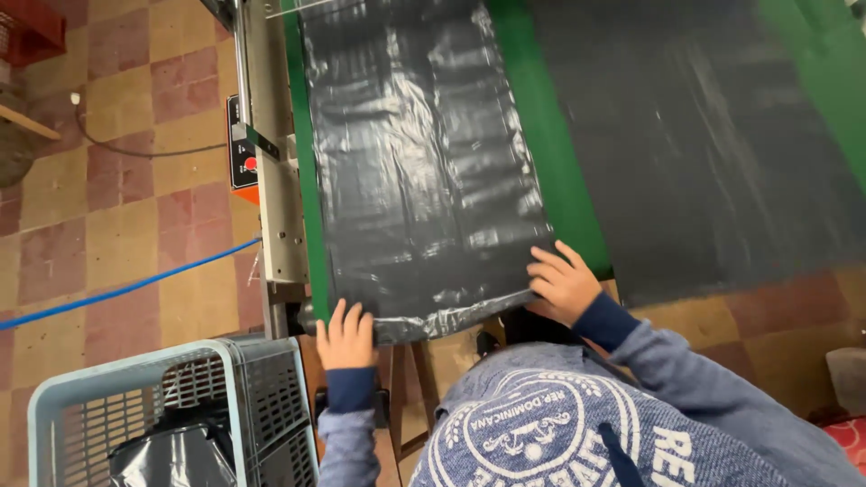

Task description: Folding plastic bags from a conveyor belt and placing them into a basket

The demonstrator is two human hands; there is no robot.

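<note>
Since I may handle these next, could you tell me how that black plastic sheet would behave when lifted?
The black plastic sheet looks thin and wrinkled, so it would probably flop and sag. Its glossy surface suggests slipperiness. Both the left hand and right hand press on its near edge.

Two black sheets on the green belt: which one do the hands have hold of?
The glossy, wrinkled black plastic sheet on the left; both the left hand and right hand rest on its near edge. The duller sheet lies untouched.

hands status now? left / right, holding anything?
Left hand: open, fingers laid flat on the near edge of the black plastic sheet, not gripping.
Right hand: open, palm down on the sheet's near right corner.
</note>
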